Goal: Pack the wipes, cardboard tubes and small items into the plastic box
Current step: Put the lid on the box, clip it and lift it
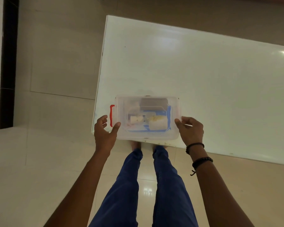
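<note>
Fingers (103, 119) of the left hand (105, 131) are curling around the left end of the plastic box (147, 117), the thumb pressing on the lid's near left corner beside the red latch (112, 115). Just right of centre, the right hand (189, 130) is gripping the box's right end, its fingertips wrapping over the rim there. Both hands are clamping the closed box, which is sitting in the lower middle of the frame at the near left corner of the white table (203, 71).

Through the cloudy lid, a blue pack (168, 112), a dark brownish shape (152, 102) toward the far side and pale roll-like items (157, 124) are showing, all blurred. No brand, label or writing is readable anywhere.

Two dark bracelets (198, 154) are circling the right wrist. Blue trousers (133, 185) are filling the bottom centre, above the glossy tiled floor (47, 71).
</note>
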